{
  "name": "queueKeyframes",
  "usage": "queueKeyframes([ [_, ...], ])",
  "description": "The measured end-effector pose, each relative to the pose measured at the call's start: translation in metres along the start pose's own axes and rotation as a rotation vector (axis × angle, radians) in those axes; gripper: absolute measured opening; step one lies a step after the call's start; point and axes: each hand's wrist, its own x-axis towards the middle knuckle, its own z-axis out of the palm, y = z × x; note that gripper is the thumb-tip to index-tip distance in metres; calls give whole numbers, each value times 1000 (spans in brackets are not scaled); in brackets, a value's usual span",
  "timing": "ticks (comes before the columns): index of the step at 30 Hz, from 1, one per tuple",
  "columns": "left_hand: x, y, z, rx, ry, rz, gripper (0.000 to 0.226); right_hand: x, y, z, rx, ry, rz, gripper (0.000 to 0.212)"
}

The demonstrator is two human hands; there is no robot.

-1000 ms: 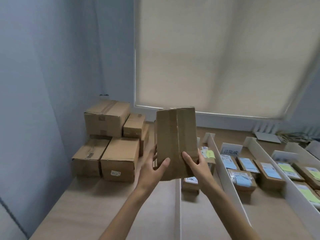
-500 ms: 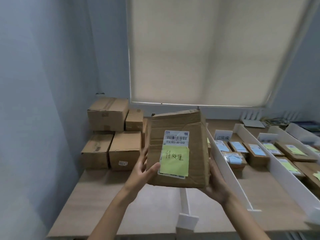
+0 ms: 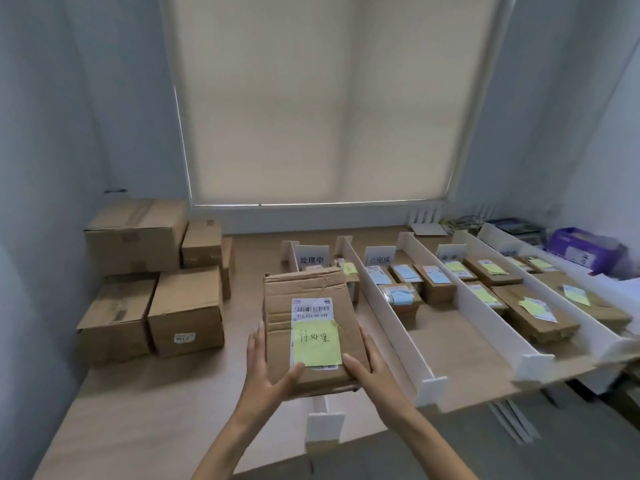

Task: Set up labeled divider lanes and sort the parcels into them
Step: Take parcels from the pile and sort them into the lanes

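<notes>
Holding a brown parcel [image 3: 308,355] flat and label-up just above the wooden table [image 3: 156,393], over the near end of a white divider [image 3: 325,424]. Clamping it from both sides: left hand [image 3: 265,372] on the left edge, fingers straight and pressed together up the side, thumb hooked over the near top corner; right hand [image 3: 369,367] mirrored on the right edge, fingers together, thumb on top beside the green sticky note [image 3: 317,342]. Noting a barcode label [image 3: 312,308] just above that note. Seeing two sign cards [image 3: 311,259] behind, heading neighbouring lanes, with sorted parcels [image 3: 433,284] lined up in the lanes to the right. Logging stacked cartons [image 3: 149,278] far left, against the wall.
</notes>
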Motion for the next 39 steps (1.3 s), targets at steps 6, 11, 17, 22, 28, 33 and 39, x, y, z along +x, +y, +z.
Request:
queueKeyframes([
  [6,11,0,58,236,-248,230,113,-8,22,-62,48,141,53,56],
  [11,38,14,127,174,-270,365,92,-20,33,-133,-11,209,30,66],
  [17,60,43,242,127,-299,411,88,-39,41,-252,-143,234,0,93],
  [22,82,61,334,186,-337,440,88,-56,61,-350,-295,214,-35,100],
  [28,94,82,434,146,-398,440,94,-70,92,-456,-347,286,-65,89],
  [33,106,90,501,122,-456,469,91,-81,108,-511,-332,386,-32,85],
  [39,140,84,578,160,-483,491,90,-77,120,-569,-346,519,-8,80],
])
